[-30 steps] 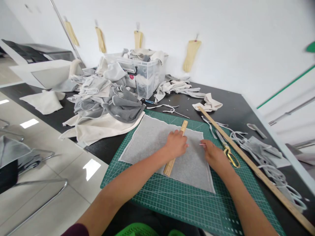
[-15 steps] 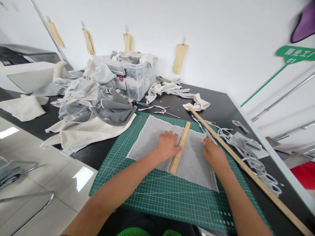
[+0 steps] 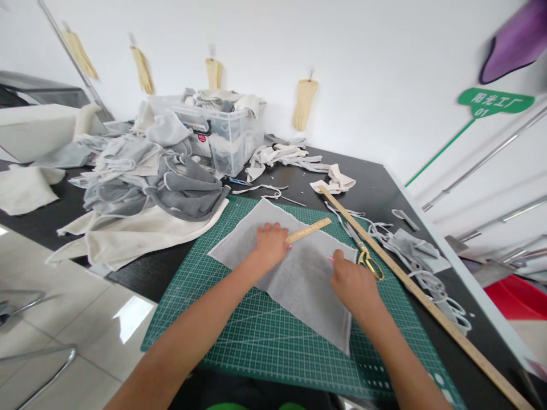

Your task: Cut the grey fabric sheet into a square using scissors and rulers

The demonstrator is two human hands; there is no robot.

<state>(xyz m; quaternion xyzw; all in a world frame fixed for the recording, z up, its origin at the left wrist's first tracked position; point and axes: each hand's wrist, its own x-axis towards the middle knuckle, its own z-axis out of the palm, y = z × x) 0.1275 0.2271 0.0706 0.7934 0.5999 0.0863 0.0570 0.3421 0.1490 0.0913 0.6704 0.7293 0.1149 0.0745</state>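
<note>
Gray cloth [image 3: 305,279] underlies the palm-down left hand [image 3: 271,246], fingers gripping a ruler [image 3: 310,229], and curled right hand [image 3: 354,279] pinching a pink object [image 3: 331,259].

1. The left hand [image 3: 271,244] is bare, as is the slim left forearm [image 3: 205,324].
2. The right hand [image 3: 352,276] and right forearm [image 3: 384,336] are bare too.
3. Below the bench [image 3: 367,168]'s near edge, dark clothing [image 3: 256,390] and two rounded green shapes [image 3: 226,406], kind unclear, show.

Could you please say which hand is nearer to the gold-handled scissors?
Right: the right hand is close beside the gold-handled scissors. The left hand is farther away, over the gray cloth at one end of the short wooden ruler.
</note>
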